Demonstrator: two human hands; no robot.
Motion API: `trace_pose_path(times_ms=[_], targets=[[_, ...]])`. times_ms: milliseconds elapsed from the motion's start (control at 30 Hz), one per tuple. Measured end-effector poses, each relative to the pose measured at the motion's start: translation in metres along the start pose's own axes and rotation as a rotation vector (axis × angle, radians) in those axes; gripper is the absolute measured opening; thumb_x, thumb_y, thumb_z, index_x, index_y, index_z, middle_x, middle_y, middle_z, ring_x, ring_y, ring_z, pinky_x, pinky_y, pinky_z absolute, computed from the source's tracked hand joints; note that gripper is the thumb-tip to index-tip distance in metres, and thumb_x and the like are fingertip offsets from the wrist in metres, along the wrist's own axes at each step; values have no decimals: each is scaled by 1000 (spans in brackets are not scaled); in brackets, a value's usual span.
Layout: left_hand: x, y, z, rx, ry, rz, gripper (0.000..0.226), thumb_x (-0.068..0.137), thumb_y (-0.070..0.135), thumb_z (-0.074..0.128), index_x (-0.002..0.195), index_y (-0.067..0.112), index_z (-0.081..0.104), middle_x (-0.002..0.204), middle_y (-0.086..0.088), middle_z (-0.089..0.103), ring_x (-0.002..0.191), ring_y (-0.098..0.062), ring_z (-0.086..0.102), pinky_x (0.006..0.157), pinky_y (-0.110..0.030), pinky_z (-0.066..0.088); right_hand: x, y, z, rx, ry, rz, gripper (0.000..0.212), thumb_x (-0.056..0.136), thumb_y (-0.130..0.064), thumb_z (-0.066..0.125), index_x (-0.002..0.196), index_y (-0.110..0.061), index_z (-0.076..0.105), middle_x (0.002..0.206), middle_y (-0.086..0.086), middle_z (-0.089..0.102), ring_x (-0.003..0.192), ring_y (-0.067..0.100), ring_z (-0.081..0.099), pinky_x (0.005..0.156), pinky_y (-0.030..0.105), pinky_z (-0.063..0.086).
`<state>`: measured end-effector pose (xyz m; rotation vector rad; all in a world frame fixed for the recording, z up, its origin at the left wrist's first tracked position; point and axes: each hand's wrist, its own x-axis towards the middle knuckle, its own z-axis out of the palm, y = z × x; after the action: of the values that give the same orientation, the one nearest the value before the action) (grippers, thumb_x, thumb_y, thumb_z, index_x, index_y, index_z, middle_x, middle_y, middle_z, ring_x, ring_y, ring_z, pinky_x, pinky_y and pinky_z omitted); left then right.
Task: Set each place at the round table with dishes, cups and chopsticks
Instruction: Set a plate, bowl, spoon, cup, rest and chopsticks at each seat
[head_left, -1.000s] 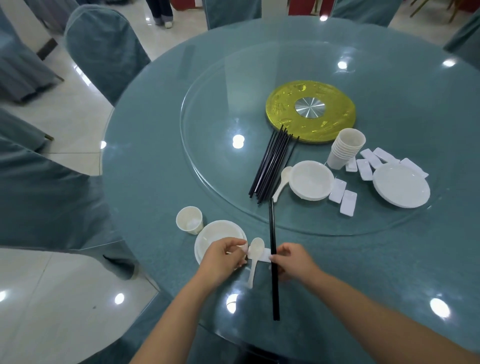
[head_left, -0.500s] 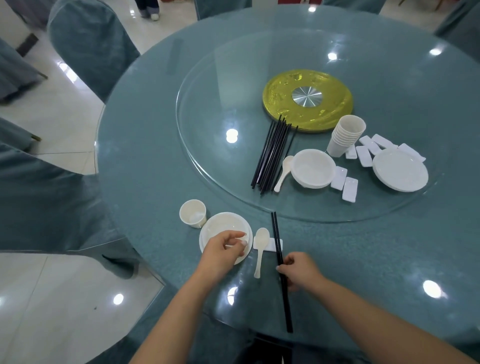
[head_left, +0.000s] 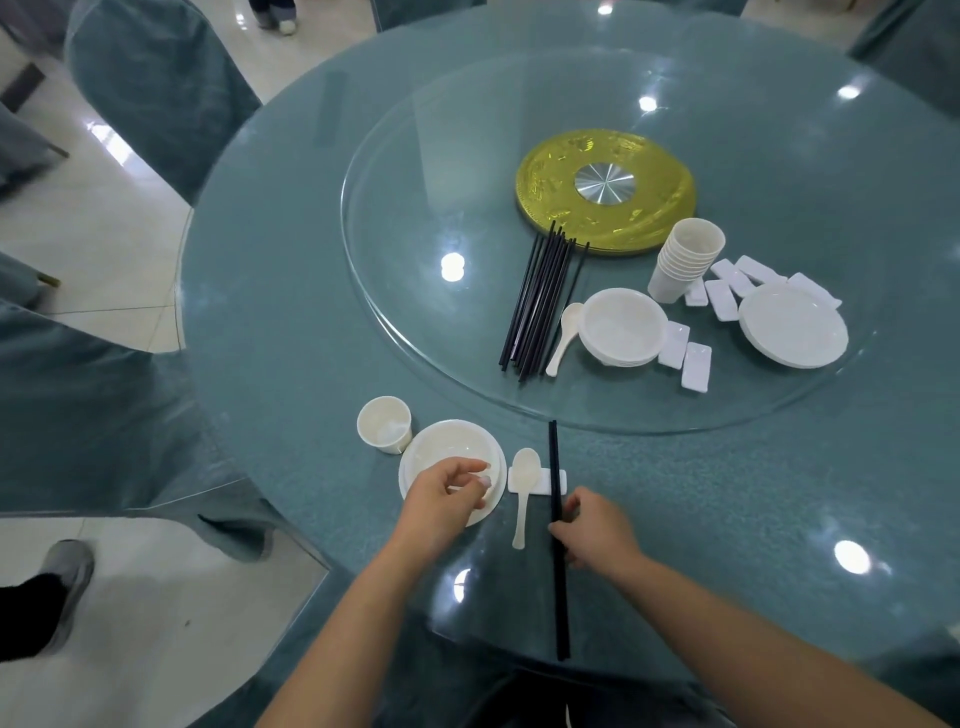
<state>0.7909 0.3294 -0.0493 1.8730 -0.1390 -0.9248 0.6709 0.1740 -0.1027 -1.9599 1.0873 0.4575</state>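
Observation:
One place is laid at the near edge of the round table (head_left: 291, 291): a white cup (head_left: 384, 431), a white bowl on a plate (head_left: 452, 452), a white spoon (head_left: 524, 483) and a pair of black chopsticks (head_left: 555, 457). Spoon and chopsticks both lie across a small white rest (head_left: 540, 482). My right hand (head_left: 592, 530) pinches the chopsticks at their middle, just behind the rest. My left hand (head_left: 447, 493) hovers over the bowl's near rim with loosely curled fingers and holds nothing.
The glass turntable (head_left: 415, 332) carries a bundle of black chopsticks (head_left: 540, 306), a spoon (head_left: 563, 338), stacked bowls (head_left: 623, 327), stacked cups (head_left: 685, 260), several white rests (head_left: 696, 366), stacked plates (head_left: 792, 325) and a gold disc (head_left: 605, 192). Covered chairs (head_left: 156, 88) stand at the left.
My right hand has drawn the chopsticks back toward me, so they now lie across the rest beside the spoon. My left hand has left the rest and moved over the bowl.

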Motion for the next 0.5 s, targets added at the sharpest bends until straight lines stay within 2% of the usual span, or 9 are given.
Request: trace_pose_path(times_ms=[133, 267, 400, 500], targets=[[2, -2, -1, 16, 18, -3, 12, 92, 19, 61, 103, 23, 67, 95, 3, 68, 71, -5, 68, 78, -25, 54, 0, 1, 2, -34, -4, -19, 14, 80, -19, 63, 79, -20, 49, 77, 2, 65, 71, 23, 66, 71, 43, 57], [3, -3, -2, 22, 20, -4, 12, 92, 18, 61, 101, 23, 66, 93, 2, 68, 74, -8, 68, 82, -29, 54, 0, 2, 3, -57, 4, -30, 12, 82, -19, 63, 81, -19, 51, 77, 2, 65, 70, 22, 66, 69, 40, 57], [4, -7, -3, 35, 44, -4, 12, 93, 18, 61, 102, 22, 67, 95, 1, 67, 77, -11, 69, 71, -22, 53, -1, -1, 2, -59, -11, -34, 12, 83, -21, 62, 83, -17, 51, 81, 2, 64, 73, 22, 66, 73, 41, 56], [4, -12, -7, 48, 107, -12, 10, 92, 17, 61, 97, 23, 67, 92, 2, 66, 79, -16, 70, 70, -23, 51, -3, -6, -2, -96, 20, -37, 16, 86, -31, 61, 85, -19, 50, 81, -2, 62, 74, 20, 63, 66, 32, 50]])
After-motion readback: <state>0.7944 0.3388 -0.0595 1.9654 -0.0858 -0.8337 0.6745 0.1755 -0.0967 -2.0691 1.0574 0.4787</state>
